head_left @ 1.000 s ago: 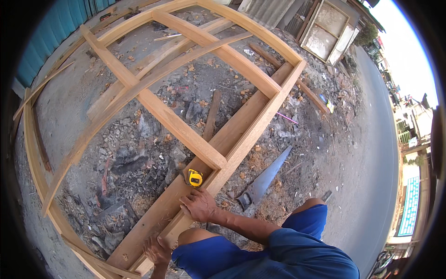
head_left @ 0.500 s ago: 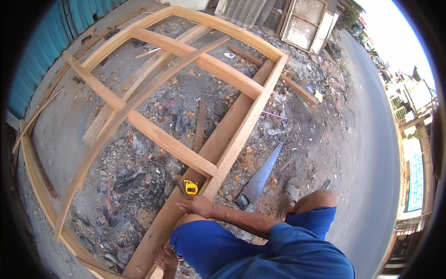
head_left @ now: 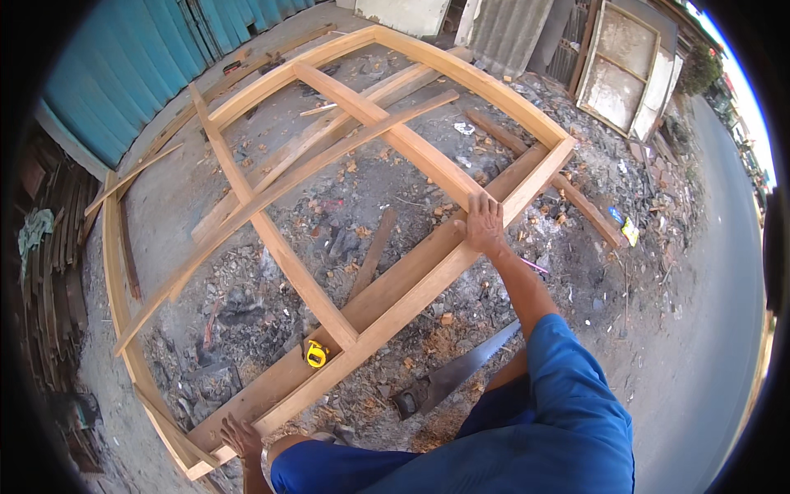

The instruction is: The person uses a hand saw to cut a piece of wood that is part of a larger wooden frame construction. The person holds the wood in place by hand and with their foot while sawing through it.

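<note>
A large wooden frame [head_left: 411, 292] with crosspieces lies over the rubble. My right hand [head_left: 484, 224] grips its near rail where a crosspiece [head_left: 415, 156] meets it, fingers over the top and thumb to the side. Close to the frame's near left corner, my left hand [head_left: 243, 438] rests at the rail with fingers spread; whether it presses on the wood is hard to tell. A wide plank [head_left: 387, 284] runs beneath the near rail. On that plank, beside the lower end of another crosspiece [head_left: 288, 263], sits a yellow tape measure [head_left: 315, 354].
A handsaw [head_left: 461, 369] lies on the ground by my legs. One long thin strip [head_left: 247, 216] crosses the frame diagonally. Stacked boards [head_left: 53, 280] and a blue corrugated wall [head_left: 123, 90] stand left. Old panels [head_left: 621, 66] lean at the back; a road [head_left: 712, 272] runs along the right.
My right hand has gone from beside the tape measure to farther up the near rail. The left hand has shifted to the frame's left corner, its fingers now spread. My view has turned leftward.
</note>
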The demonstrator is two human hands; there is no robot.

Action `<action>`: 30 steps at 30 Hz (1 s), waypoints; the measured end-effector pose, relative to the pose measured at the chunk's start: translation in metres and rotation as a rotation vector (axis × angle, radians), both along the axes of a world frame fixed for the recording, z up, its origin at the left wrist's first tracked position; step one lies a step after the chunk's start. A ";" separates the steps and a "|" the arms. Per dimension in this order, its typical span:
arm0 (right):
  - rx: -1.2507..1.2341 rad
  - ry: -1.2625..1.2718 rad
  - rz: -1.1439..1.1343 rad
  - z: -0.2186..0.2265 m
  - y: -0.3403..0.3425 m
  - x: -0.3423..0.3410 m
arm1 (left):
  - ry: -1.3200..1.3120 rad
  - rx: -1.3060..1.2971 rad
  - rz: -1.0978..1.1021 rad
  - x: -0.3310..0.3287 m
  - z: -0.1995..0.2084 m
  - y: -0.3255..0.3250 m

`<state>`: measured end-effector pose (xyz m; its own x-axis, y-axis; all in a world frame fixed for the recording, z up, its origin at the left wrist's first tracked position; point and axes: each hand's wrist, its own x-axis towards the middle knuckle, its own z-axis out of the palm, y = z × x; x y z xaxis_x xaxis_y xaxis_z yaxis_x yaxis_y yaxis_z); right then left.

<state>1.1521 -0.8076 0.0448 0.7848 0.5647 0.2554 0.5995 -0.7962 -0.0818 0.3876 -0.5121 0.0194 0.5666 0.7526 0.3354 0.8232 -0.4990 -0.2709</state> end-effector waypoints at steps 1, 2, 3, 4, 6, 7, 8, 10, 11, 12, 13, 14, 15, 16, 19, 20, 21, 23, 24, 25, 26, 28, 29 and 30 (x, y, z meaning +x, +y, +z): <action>0.024 -0.001 0.010 -0.011 -0.008 0.003 | 0.012 0.109 0.094 0.010 -0.004 -0.012; 0.051 -0.002 0.020 -0.019 -0.013 0.003 | 0.026 0.224 0.184 0.015 -0.004 -0.023; 0.084 -0.004 0.030 -0.023 -0.016 0.005 | -0.194 -0.118 0.206 0.013 0.001 -0.030; 0.098 0.063 0.061 -0.021 -0.008 -0.002 | -0.408 -0.448 0.235 -0.004 0.015 -0.033; 0.179 0.046 0.104 -0.022 -0.007 -0.012 | -0.627 -0.991 0.386 -0.025 0.042 -0.068; 0.222 0.019 0.121 -0.020 -0.007 -0.008 | -0.533 -1.130 0.477 -0.013 0.049 -0.089; 0.234 0.064 0.083 -0.019 -0.010 -0.006 | -0.415 -1.228 0.537 0.001 0.056 -0.110; 0.259 0.071 0.076 -0.015 -0.013 -0.002 | -0.208 -1.330 0.523 0.037 0.071 -0.150; 0.263 0.074 0.072 -0.017 -0.017 -0.001 | -0.123 -1.379 0.485 0.061 0.078 -0.171; 0.272 0.079 0.082 -0.015 -0.018 -0.001 | -0.068 -1.416 0.426 0.089 0.090 -0.186; 0.284 0.080 0.085 -0.011 -0.017 -0.001 | -0.023 -1.449 0.353 0.119 0.105 -0.197; 0.283 0.083 0.092 -0.010 -0.017 -0.002 | 0.000 -1.487 0.268 0.153 0.118 -0.207; 0.280 0.079 0.075 -0.009 -0.016 0.000 | 0.021 -1.516 0.170 0.190 0.131 -0.210; 0.277 0.081 0.062 -0.008 -0.012 -0.001 | 0.030 -1.533 0.069 0.227 0.149 -0.212; 0.206 0.104 0.040 -0.010 -0.012 0.007 | 0.020 -1.577 -0.281 0.349 0.178 -0.205; 0.181 0.118 0.029 -0.011 -0.014 0.009 | 0.008 -1.588 -0.387 0.385 0.182 -0.203; 0.170 0.129 0.059 -0.013 -0.019 0.011 | -0.009 -1.594 -0.481 0.420 0.181 -0.200; 0.192 0.145 0.117 -0.005 -0.017 0.016 | -0.055 -1.500 -0.594 0.481 0.183 -0.189; 0.147 0.257 0.180 0.006 -0.023 0.022 | -0.088 -1.429 -0.605 0.507 0.172 -0.178; 0.184 0.301 0.136 0.018 -0.029 0.044 | -0.107 -1.330 -0.561 0.537 0.155 -0.167; 0.215 0.355 0.092 0.022 -0.039 0.063 | -0.107 -1.233 -0.484 0.567 0.137 -0.153; 0.249 0.317 -0.052 0.011 -0.061 0.104 | -0.028 -1.028 -0.249 0.620 0.098 -0.116; 0.254 0.231 -0.075 0.002 -0.076 0.131 | 0.014 -0.943 -0.208 0.636 0.066 -0.104; 0.260 0.143 -0.095 -0.006 -0.090 0.157 | 0.052 -0.852 -0.168 0.650 0.034 -0.088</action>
